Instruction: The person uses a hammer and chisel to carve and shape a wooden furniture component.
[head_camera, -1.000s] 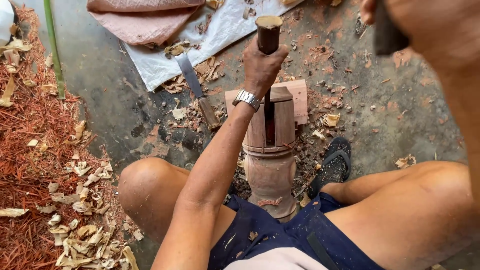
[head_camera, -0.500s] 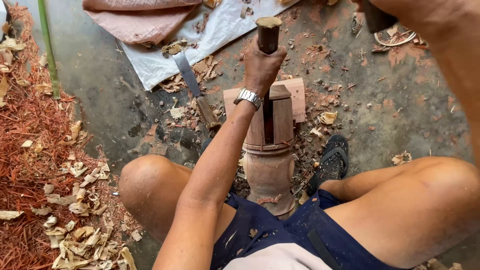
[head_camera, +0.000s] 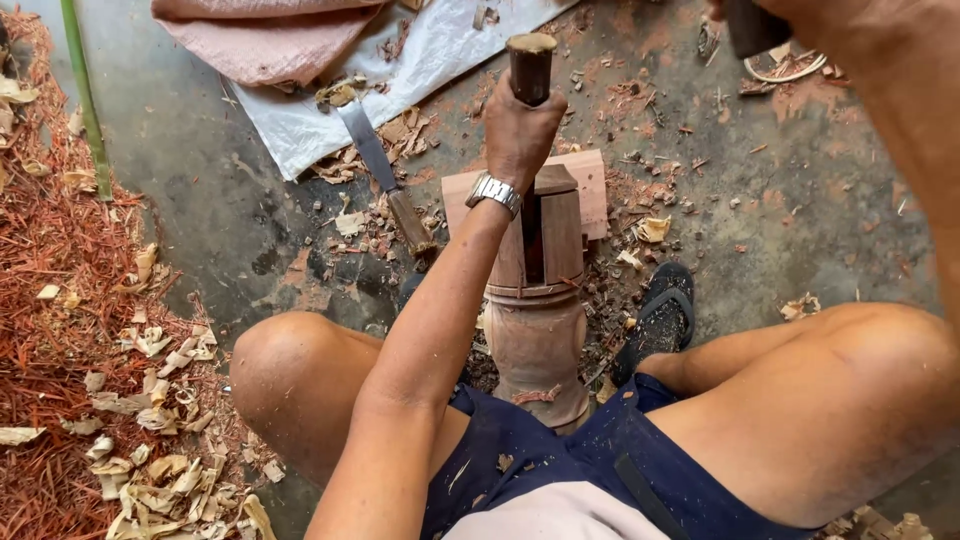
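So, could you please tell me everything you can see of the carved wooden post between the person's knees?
The carved wooden post is reddish-brown turned wood, standing between the person's bare knees. Its lower part is rounded and bulbous, with ringed collars above. The upper part is cut into flat-sided uprights with a dark slot between them. Its far end rests by a pale wooden block on the concrete floor. The left hand holds a dark chisel handle over that end. Chips lie around it.
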